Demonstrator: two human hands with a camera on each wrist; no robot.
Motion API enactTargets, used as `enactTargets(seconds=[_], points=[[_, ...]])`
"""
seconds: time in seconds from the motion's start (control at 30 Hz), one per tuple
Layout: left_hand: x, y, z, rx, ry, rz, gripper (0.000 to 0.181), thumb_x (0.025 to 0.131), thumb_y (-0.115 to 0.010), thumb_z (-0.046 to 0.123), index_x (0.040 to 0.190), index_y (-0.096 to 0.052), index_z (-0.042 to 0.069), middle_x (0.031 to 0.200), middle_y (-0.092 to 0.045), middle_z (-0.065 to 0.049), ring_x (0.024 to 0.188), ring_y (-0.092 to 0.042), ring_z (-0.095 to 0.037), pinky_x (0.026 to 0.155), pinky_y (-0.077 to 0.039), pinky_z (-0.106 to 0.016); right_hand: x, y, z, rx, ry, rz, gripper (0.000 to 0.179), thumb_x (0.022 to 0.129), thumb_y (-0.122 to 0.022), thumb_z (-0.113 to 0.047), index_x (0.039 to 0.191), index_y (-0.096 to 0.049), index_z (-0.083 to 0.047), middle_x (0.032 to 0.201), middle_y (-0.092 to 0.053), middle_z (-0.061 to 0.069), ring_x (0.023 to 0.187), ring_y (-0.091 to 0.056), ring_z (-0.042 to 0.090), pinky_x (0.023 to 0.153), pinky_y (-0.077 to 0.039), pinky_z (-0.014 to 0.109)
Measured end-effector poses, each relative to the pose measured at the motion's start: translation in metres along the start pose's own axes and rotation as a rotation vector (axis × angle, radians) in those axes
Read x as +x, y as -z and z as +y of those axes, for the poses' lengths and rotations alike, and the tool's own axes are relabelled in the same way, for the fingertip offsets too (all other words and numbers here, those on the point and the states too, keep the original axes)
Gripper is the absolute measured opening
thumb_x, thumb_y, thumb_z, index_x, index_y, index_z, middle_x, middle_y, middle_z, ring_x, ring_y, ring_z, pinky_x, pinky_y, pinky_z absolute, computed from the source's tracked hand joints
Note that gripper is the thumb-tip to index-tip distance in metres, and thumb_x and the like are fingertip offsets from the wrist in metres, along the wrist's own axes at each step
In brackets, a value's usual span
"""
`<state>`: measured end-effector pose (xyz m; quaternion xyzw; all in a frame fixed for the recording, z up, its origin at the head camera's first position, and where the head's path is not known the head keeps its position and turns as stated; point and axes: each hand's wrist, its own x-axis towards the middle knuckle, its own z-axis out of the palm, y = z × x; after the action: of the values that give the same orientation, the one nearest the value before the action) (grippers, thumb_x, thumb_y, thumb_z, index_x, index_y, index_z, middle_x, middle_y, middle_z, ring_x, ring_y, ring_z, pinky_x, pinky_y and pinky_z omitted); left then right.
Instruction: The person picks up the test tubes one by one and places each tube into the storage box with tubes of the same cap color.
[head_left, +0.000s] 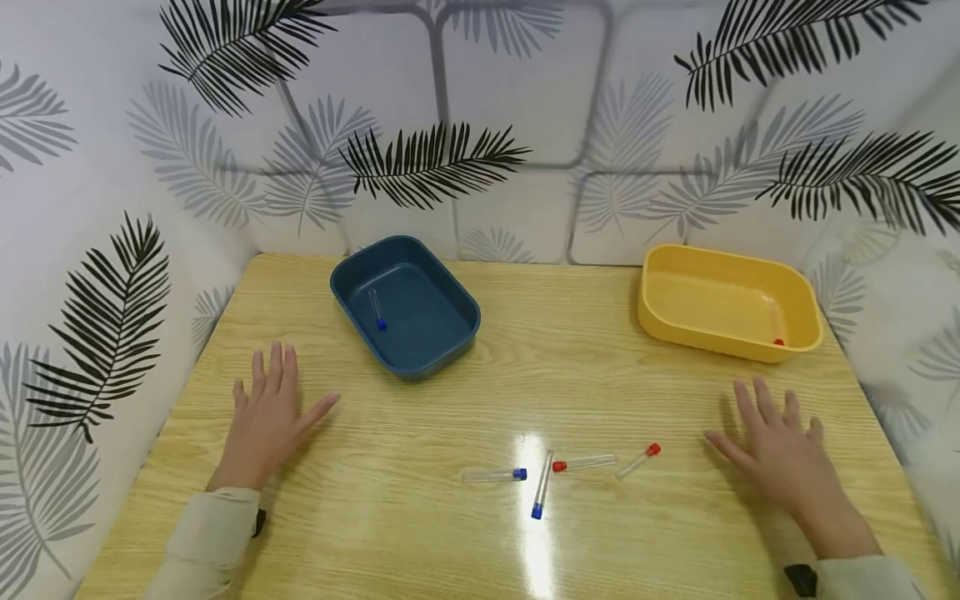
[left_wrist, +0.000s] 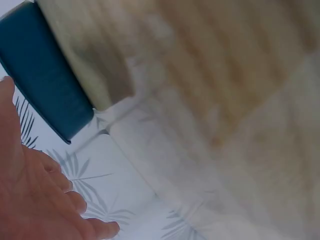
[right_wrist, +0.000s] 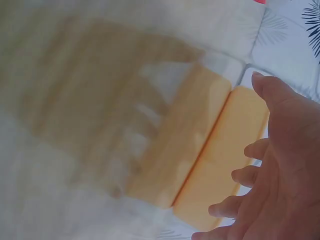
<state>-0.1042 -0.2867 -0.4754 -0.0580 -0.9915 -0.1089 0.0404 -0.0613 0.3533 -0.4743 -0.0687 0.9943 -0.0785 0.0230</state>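
My left hand [head_left: 264, 425] is spread with nothing in it, over the table's left side, nearest the dark blue tray [head_left: 456, 357]. On the right, my right hand [head_left: 783, 454] also has its fingers spread and holds nothing, in front of the yellow tray [head_left: 705, 335]. Between the hands lie two blue-capped tubes, one sideways [head_left: 491, 476] and one slanted [head_left: 543, 485], and two red-capped tubes, a longer [head_left: 588, 462] and a shorter-looking one [head_left: 637, 462]. One blue-capped tube [head_left: 377, 310] is inside the blue tray. A red cap [head_left: 778, 342] shows in the yellow tray, the rest hidden by its wall.
The wooden table [head_left: 360, 517] ends at a leaf-patterned cloth [head_left: 517, 208] behind and at both sides. Both trays stand near the back edge, blue on the left and yellow on the right. Light glares off the table near the tubes.
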Motion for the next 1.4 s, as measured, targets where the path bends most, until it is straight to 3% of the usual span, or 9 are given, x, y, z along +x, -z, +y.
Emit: enactTargets(seconds=[0.3, 0.4, 0.57, 0.83, 1.1, 1.2, 1.4], points=[[0.014, 0.012, 0.012, -0.035, -0.063, 0.035, 0.094, 0.089, -0.042, 0.062, 0.148, -0.002, 0.001, 0.153, -0.003, -0.021, 0.139, 0.006, -0.035, 0.104, -0.011, -0.063, 0.018, 0.013, -0.02, 0.038, 0.088, 0.047, 0.084, 0.092, -0.049, -0.052, 0.149, -0.011, -0.004, 0.146, -0.015, 0.032, 0.123, -0.016, 0.062, 0.095, -0.016, 0.07], [0.019, 0.018, 0.021, -0.041, -0.079, 0.011, 0.093, 0.091, -0.04, 0.062, 0.148, 0.0, 0.0, 0.152, -0.002, -0.023, 0.139, 0.007, -0.034, 0.105, -0.012, -0.06, 0.025, 0.018, -0.03, 0.056, 0.108, 0.046, 0.084, 0.092, -0.049, -0.051, 0.15, -0.008, -0.005, 0.147, -0.013, 0.031, 0.126, -0.014, 0.061, 0.1, -0.013, 0.066], [0.025, 0.024, 0.039, -0.062, -0.096, -0.019, 0.095, 0.09, -0.039, 0.062, 0.147, 0.0, -0.002, 0.152, 0.0, -0.023, 0.139, 0.004, -0.036, 0.107, -0.013, -0.056, 0.039, 0.022, -0.05, 0.063, 0.151, 0.044, 0.082, 0.092, -0.05, -0.049, 0.149, -0.012, -0.004, 0.149, -0.013, 0.029, 0.131, -0.012, 0.054, 0.099, -0.02, 0.065], [0.028, 0.018, 0.062, -0.064, -0.119, -0.019, 0.097, 0.089, -0.042, 0.063, 0.147, -0.003, -0.005, 0.152, -0.004, -0.024, 0.14, -0.001, -0.036, 0.107, -0.015, -0.055, 0.065, 0.026, -0.09, 0.037, 0.28, 0.054, 0.075, 0.093, -0.053, -0.04, 0.146, -0.02, 0.002, 0.147, -0.022, 0.027, 0.135, -0.019, 0.043, 0.101, -0.027, 0.058], [0.033, 0.013, 0.085, -0.023, -0.126, 0.053, 0.101, 0.085, -0.045, 0.066, 0.146, -0.009, -0.005, 0.151, -0.008, -0.024, 0.14, -0.003, -0.034, 0.107, -0.019, -0.054, 0.091, 0.029, -0.133, -0.004, 0.411, 0.052, 0.07, 0.094, -0.053, -0.039, 0.143, -0.028, 0.005, 0.145, -0.029, 0.024, 0.134, -0.025, 0.039, 0.104, -0.027, 0.05], [0.035, 0.011, 0.093, -0.014, -0.114, 0.073, 0.102, 0.084, -0.045, 0.069, 0.146, -0.012, -0.005, 0.151, -0.011, -0.025, 0.14, -0.005, -0.035, 0.106, -0.02, -0.055, 0.101, 0.032, -0.149, 0.003, 0.441, 0.025, 0.068, 0.095, -0.05, -0.039, 0.144, -0.027, 0.004, 0.146, -0.029, 0.022, 0.135, -0.024, 0.036, 0.105, -0.026, 0.049], [0.038, 0.004, 0.113, 0.015, -0.047, 0.049, 0.109, 0.079, -0.039, 0.077, 0.146, -0.013, -0.005, 0.15, -0.011, -0.026, 0.139, -0.005, -0.036, 0.105, -0.021, -0.056, 0.125, 0.032, -0.176, 0.002, 0.519, -0.006, 0.065, 0.097, -0.046, -0.039, 0.145, -0.026, 0.001, 0.148, -0.028, 0.018, 0.136, -0.023, 0.032, 0.107, -0.025, 0.046]])
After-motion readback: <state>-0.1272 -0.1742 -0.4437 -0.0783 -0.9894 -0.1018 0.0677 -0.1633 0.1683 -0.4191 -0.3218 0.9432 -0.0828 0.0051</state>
